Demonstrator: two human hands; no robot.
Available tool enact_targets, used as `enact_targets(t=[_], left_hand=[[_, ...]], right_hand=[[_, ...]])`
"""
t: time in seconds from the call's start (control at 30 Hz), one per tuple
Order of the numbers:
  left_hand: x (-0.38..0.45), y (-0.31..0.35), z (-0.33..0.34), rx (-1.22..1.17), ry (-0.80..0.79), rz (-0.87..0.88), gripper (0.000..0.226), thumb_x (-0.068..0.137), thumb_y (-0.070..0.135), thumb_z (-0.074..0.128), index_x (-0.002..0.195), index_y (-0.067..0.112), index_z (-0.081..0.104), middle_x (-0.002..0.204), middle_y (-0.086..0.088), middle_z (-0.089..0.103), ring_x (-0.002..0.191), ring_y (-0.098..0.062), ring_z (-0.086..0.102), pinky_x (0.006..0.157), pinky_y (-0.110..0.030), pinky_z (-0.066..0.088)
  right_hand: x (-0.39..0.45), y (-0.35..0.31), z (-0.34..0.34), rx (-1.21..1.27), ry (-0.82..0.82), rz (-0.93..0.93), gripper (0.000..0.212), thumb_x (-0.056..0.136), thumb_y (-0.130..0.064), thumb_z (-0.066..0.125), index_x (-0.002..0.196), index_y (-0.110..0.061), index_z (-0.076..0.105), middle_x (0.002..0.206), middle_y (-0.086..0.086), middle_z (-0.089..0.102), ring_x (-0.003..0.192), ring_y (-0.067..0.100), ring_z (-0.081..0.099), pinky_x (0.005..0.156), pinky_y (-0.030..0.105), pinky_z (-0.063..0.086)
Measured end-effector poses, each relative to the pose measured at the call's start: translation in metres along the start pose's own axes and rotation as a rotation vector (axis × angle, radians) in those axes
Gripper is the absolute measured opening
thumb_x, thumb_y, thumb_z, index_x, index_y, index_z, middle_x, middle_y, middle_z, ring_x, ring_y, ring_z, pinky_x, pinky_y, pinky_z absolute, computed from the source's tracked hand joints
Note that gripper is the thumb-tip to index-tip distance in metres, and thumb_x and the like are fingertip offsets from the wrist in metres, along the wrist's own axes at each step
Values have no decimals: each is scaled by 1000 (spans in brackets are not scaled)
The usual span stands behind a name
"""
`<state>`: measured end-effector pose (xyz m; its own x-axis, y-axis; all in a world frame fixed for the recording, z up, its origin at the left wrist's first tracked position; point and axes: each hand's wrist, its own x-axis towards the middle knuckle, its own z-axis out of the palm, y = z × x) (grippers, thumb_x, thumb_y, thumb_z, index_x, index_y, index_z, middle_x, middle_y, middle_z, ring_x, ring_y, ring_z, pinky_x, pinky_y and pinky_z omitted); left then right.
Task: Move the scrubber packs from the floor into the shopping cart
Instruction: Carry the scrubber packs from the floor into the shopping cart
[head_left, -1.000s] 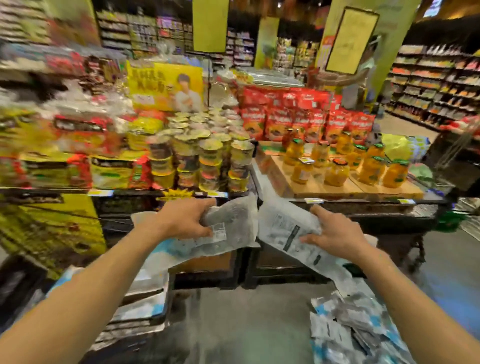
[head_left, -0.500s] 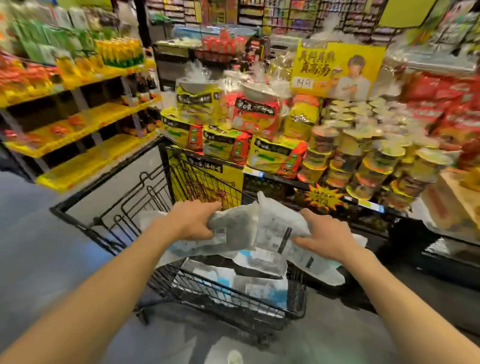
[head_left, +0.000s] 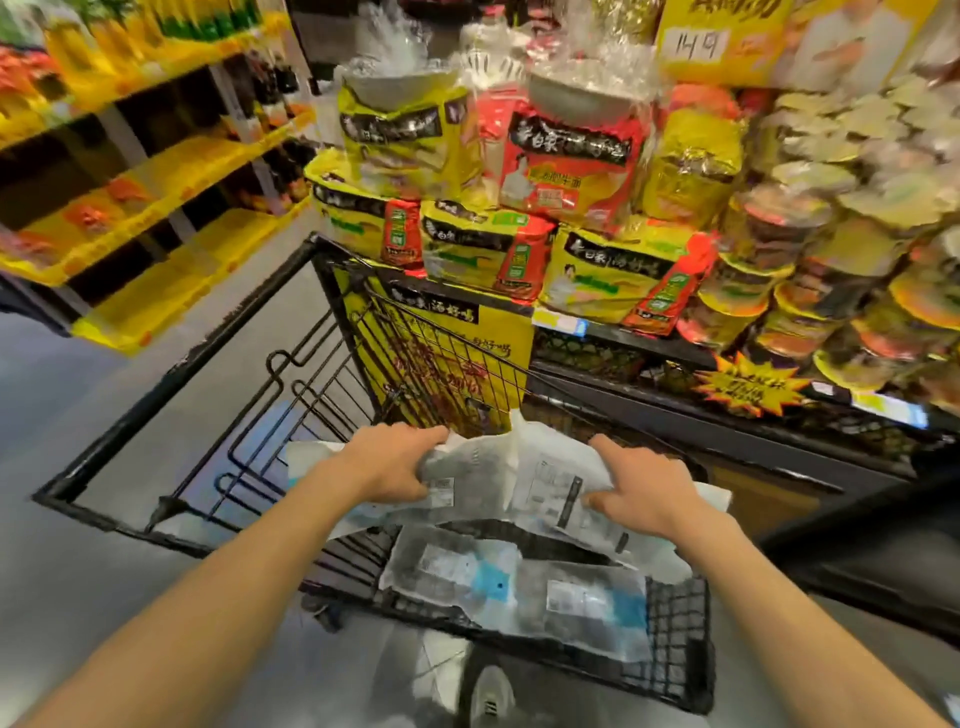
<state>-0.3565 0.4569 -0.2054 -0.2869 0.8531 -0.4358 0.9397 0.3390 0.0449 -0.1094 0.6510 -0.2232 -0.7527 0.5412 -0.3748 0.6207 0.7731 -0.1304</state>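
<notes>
My left hand (head_left: 392, 462) grips one flat grey-and-white scrubber pack (head_left: 467, 483) over the black wire shopping cart (head_left: 176, 364). Beside it, my right hand (head_left: 641, 493) holds a second scrubber pack (head_left: 550, 488), fingers curled over its top. Both packs hang above the cart's near end and overlap in the middle. Below them, two more scrubber packs (head_left: 519, 592) with blue patches lie inside the cart. No packs on the floor are in view.
A display stand (head_left: 649, 353) stacked with yellow and red noodle bags and cup noodles runs along the cart's right side. Yellow shelves (head_left: 156, 218) line the aisle at left. Grey floor (head_left: 62, 405) lies left of the cart. My shoe (head_left: 491, 696) shows below.
I turned left from the pile on the floor to the cart. Both hands carried their packs over the cart and have come lower and closer together above it.
</notes>
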Motion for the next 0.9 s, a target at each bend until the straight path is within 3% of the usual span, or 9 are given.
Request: enact_targets(t=[0.17,0.3,0.5,0.67,0.8,0.9], left_hand=[[63,-12,48,-35,-182,107,60,88,38,68,141,34,40,126,-5,64,114,-30,60,74,-37,42],[116,-17,98,-39,-291,221,65,90,36,69,148,32,40,145,-3,55,132,-28,52,90,-38,46],[183,-28,205,-98,-465,292,68,82,37,75,143,33,45,142,3,57,126,-25,56,95,-35,49],[211,-25,286,-191,-588,355,59,80,33,80,132,33,52,129,2,64,113,-23,62,90,-37,52],[214,-19,319,-199,-598,342,68,81,30,79,141,34,48,126,0,66,112,-25,63,87,-37,53],[213,-15,327,-238,-583,305,77,78,31,81,144,27,42,132,-5,57,120,-27,56,94,-39,49]], right_hand=[[29,11,50,1,-178,65,65,91,-52,63,146,-36,34,133,0,65,118,28,63,85,39,51],[52,18,104,26,-278,113,63,88,-50,65,143,-34,39,133,5,65,119,30,62,87,36,49],[88,27,204,3,-420,124,73,89,-51,63,153,-33,33,150,6,53,139,31,47,110,40,38],[103,41,270,101,-569,183,70,92,-41,64,153,-43,31,132,-1,65,127,27,55,96,33,41],[105,48,303,65,-603,225,69,90,-41,57,153,-35,30,139,6,58,130,31,48,108,45,38],[103,47,310,53,-565,276,74,88,-41,58,155,-28,29,154,11,41,142,35,37,118,53,29]])
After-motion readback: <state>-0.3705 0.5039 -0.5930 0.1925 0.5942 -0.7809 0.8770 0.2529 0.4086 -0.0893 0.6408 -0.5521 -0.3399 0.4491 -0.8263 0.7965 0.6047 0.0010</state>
